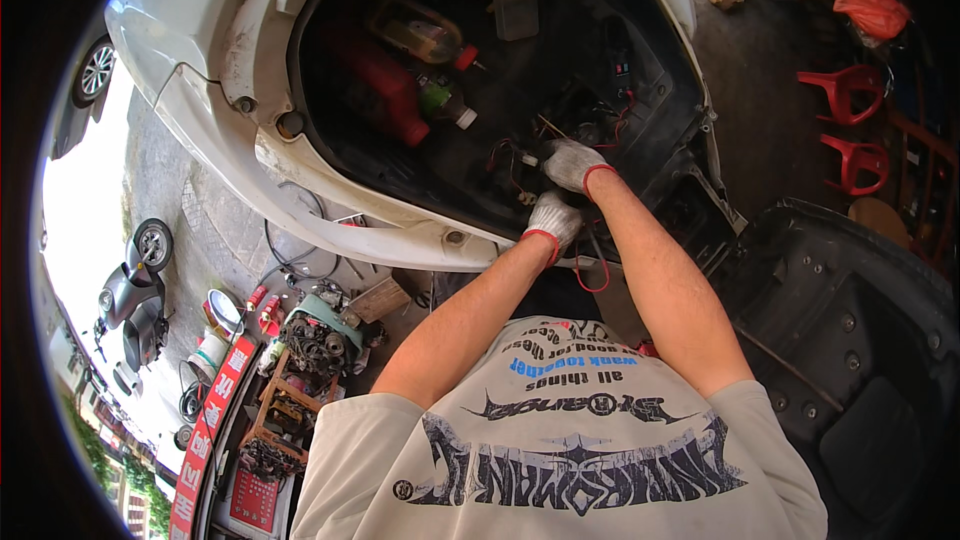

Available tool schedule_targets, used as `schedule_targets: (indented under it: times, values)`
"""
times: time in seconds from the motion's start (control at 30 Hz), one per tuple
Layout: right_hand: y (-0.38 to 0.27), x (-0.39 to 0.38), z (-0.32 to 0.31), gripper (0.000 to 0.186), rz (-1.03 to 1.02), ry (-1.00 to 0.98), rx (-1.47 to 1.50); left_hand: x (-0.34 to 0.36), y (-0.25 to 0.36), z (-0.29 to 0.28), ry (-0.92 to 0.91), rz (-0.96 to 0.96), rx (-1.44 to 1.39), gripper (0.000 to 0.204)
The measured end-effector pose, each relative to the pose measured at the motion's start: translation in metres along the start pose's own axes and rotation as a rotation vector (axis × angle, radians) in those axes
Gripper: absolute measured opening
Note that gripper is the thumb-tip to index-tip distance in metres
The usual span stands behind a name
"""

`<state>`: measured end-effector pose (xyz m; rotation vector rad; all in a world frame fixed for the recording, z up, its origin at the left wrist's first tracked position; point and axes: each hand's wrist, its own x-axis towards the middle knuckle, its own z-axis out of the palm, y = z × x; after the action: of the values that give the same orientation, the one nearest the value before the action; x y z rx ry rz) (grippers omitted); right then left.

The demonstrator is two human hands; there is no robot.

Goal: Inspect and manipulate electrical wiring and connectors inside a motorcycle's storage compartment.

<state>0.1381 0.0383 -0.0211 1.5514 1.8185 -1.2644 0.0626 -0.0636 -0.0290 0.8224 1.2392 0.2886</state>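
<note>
Both my hands wear white knit gloves with red cuffs, close together at the near edge of the dark storage compartment (500, 75) of a white scooter (215, 60). My right hand (575, 166) curls over a cluster of wires, fingers closed; what it grips cannot be made out. Just below it, my left hand (553, 220) is also closed, its fingertips hidden. Beside them lie a small white connector (528, 159) and thin red wires (622, 125). A red cable loop (592, 290) hangs below my hands, outside the compartment.
Inside the compartment lie a red bottle (385, 90), a clear bottle (418, 32), a smaller green-labelled bottle (440, 100) and a clear container (515, 8). A large black panel (850, 340) is at right. Engine parts (320, 335) stand left; red plastic seats (855, 95) stand far right.
</note>
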Motion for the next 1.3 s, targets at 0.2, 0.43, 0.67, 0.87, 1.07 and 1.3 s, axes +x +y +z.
schedule_targets:
  times: [0.2, 0.43, 0.67, 0.87, 1.07, 1.3]
  values:
    - [0.002, 0.003, 0.0, 0.04, 0.0, -0.042, -0.01, -0.002, 0.002, 0.0, -0.006, -0.064, -0.092, 0.033]
    - [-0.002, -0.002, -0.006, 0.04, 0.008, -0.056, -0.006, -0.003, 0.006, -0.002, -0.019, -0.081, -0.087, 0.034]
    - [-0.006, -0.006, -0.005, 0.035, -0.007, 0.006, -0.01, 0.0, -0.001, -0.001, -0.015, -0.049, -0.025, 0.033]
    - [0.001, -0.001, 0.0, 0.035, -0.002, 0.01, 0.028, -0.003, 0.007, -0.001, -0.002, -0.031, -0.055, 0.031]
    - [0.003, -0.004, -0.003, 0.035, -0.116, 0.011, 0.028, 0.004, -0.006, 0.0, 0.0, -0.015, -0.076, 0.032]
    - [0.002, -0.009, -0.009, 0.038, -0.041, -0.018, 0.058, 0.002, -0.003, 0.0, 0.011, 0.011, 0.035, 0.032]
